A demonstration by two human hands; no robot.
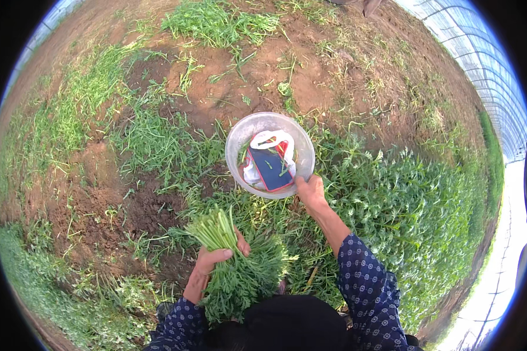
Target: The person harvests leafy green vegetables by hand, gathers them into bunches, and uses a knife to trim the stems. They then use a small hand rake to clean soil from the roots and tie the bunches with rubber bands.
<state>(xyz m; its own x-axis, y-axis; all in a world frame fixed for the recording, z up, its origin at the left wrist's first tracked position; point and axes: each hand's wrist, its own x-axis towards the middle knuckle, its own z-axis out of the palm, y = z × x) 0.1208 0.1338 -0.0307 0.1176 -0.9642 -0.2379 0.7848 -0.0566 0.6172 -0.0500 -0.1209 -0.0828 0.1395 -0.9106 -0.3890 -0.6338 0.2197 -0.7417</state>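
Note:
My left hand (221,252) is wrapped around a thick bunch of leafy greens (246,281), its pale cut stems fanned upward and its leaves hanging toward my body. With my right hand (309,191) I grip the near right rim of a translucent plastic basin (305,145). Inside the basin lie a white plastic bag (285,137), something red partly hidden by it, and a flat dark-blue rectangular object with a red edge (270,169). Several bits of green stem rest on and around these.
Standing greens (404,193) grow densely on the right. Cut greens lie in heaps (215,24) at the far side and at left (158,136), over brown soil (241,94). The ribbed plastic wall of a greenhouse tunnel (474,57) curves along the right.

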